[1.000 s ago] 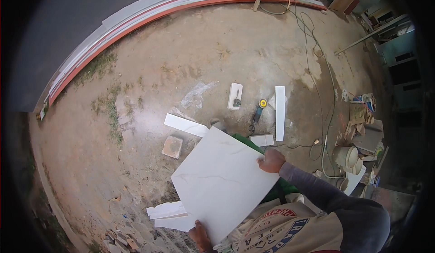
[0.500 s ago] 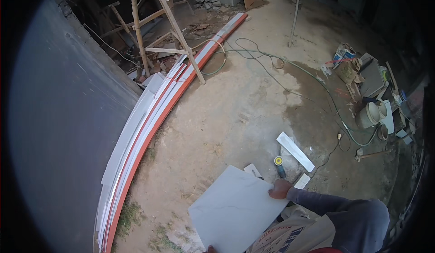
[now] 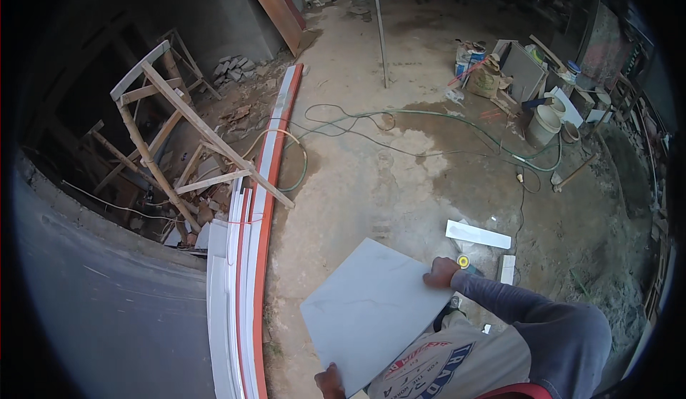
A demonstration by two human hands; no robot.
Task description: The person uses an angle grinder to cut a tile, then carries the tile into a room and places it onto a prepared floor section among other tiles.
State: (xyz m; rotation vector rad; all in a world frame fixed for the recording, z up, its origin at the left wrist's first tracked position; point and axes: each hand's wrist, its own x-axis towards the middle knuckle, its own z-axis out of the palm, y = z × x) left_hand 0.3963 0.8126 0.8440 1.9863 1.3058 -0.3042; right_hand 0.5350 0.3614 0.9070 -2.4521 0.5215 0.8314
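Note:
A large white tile with faint grey veins [image 3: 375, 313] is held up in front of me, tilted, between both hands. My right hand [image 3: 441, 273] grips its right-hand edge, fingers closed round it. At the near left edge, my left hand [image 3: 329, 382] is closed on the tile as well. Just beyond my right hand lies an angle grinder with a yellow disc [image 3: 464, 262], mostly covered by the hand and arm. A narrow white tile strip [image 3: 478, 234] rests on the ground past the grinder, and a shorter white offcut [image 3: 506, 269] lies to its right.
Long white and orange lengths [image 3: 261, 256] run along the left, beside a wooden trestle [image 3: 171, 106]. A green hose [image 3: 486, 136] and cable curl over the ground ahead. Pale buckets [image 3: 544, 126], a sack [image 3: 484, 81] and a long-handled tool [image 3: 576, 172] are at right.
My view has swung to the right and lifted. The tile stays in both hands, my left hand now showing more fully, and the tile covers less of the ground near the grinder.

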